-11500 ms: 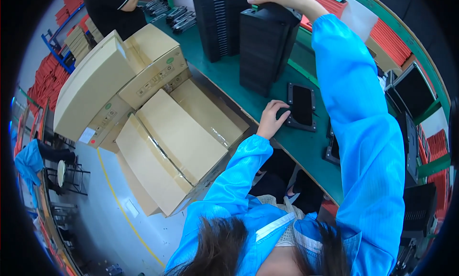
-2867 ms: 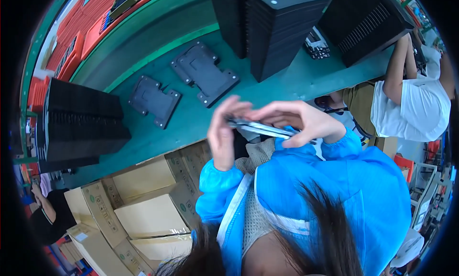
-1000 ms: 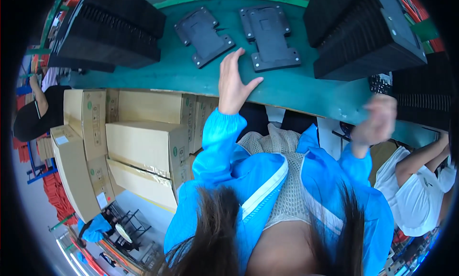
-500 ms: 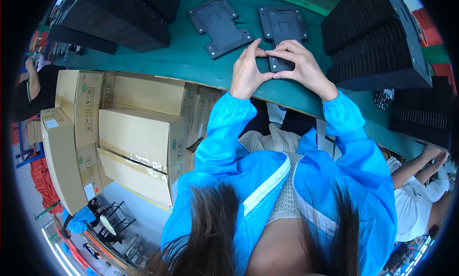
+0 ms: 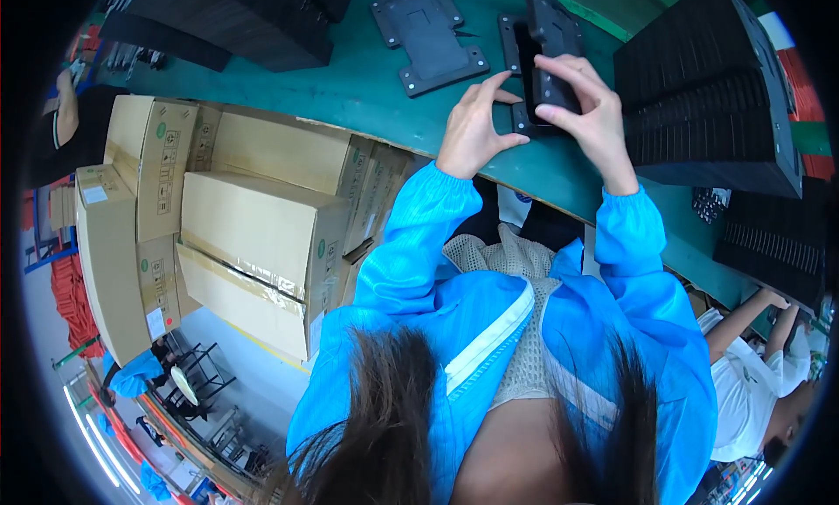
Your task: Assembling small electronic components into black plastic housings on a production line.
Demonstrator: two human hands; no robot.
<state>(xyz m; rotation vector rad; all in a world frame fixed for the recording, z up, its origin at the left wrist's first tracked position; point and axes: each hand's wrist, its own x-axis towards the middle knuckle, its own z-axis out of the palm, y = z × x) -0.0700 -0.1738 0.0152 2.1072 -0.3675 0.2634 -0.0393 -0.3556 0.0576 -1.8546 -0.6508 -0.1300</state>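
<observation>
- Brown cartons (image 5: pixel 262 234) with small green round marks and white labels are stacked left, below the green table (image 5: pixel 367 85).
- Left hand (image 5: pixel 476 125), fingers curled and pinching empty air, sits just left of the black tray (image 5: pixel 552 46).
- Right hand (image 5: pixel 587 111) grips that tray, its long axis pointing away from the person.

On the bench (image 5: pixel 367 85), 2 plates (image 5: pixel 428 37) lie at upper centre, tray stacks (image 5: pixel 708 85) right, cartons (image 5: pixel 253 234) left below.
</observation>
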